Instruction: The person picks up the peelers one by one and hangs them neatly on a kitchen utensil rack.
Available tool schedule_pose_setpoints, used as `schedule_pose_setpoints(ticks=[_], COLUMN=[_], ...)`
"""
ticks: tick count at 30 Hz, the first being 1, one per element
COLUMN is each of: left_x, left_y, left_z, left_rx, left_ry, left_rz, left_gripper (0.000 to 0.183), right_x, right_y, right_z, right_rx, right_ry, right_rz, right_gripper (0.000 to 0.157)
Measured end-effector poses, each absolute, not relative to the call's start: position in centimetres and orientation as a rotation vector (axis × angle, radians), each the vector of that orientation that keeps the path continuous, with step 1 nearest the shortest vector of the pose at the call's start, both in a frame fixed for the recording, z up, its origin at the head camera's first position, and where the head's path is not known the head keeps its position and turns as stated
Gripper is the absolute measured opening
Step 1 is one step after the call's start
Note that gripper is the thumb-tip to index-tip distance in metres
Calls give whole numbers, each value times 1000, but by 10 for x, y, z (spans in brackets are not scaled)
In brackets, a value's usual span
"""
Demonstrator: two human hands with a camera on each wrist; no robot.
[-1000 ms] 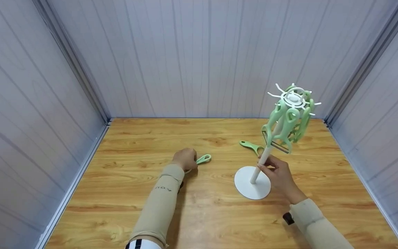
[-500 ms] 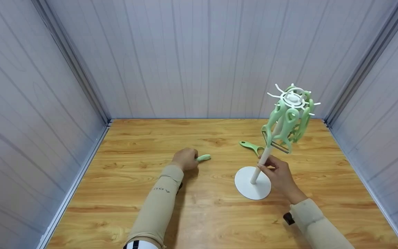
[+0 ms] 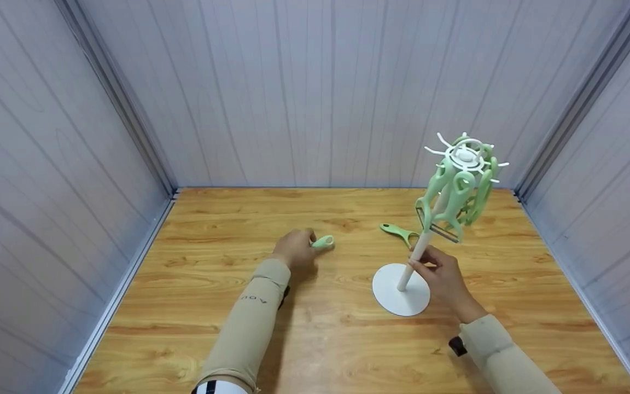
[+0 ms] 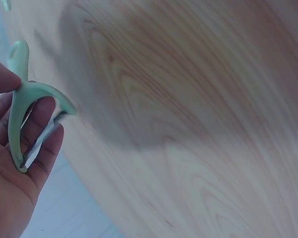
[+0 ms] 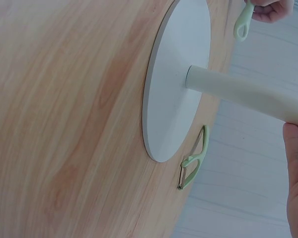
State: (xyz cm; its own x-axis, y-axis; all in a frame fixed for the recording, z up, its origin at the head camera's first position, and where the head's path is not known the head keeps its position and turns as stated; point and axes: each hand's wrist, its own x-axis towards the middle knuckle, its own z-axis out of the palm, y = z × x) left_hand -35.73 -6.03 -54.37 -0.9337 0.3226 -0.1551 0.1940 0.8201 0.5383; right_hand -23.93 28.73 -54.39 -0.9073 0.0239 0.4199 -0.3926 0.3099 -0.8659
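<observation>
My left hand [image 3: 295, 247] holds a light green Y-shaped peeler [image 4: 27, 94] by its head end, thumb on the neck and fingers behind the blade. In the head view only the peeler's handle [image 3: 323, 242] shows, pointing right. With thumb and fingers my right hand [image 3: 441, 273] grips the white pole [image 3: 420, 246] of an upright stand. The stand's round white base [image 5: 171, 99] rests on the table. Several green peelers [image 3: 451, 200] hang from the hooked white ring [image 3: 465, 156] at its top.
Behind the pole another green peeler [image 3: 397, 232] lies on the wooden table [image 3: 342, 339]. Pale panelled walls [image 3: 315, 98] enclose the table at the back and both sides.
The peeler in my left hand has turned, so its handle loop first went edge-on and now shows again, slightly higher. My right hand and the stand have stayed put.
</observation>
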Motion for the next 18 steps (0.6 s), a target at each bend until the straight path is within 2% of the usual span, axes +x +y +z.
schedule_pose_setpoints(ticks=[5,18], left_x=[-362,-363], left_y=[-57,-54], left_z=[-540,-514], left_rx=[354,489], left_ry=[2729,2723], left_rz=[970,1301], left_gripper=[24,19], right_x=[-240,-241], right_y=[288,289], right_z=[-545,-546], right_rx=[330,336], right_ry=[-2227,-2230], right_rz=[1622,1618], right_gripper=[20,21])
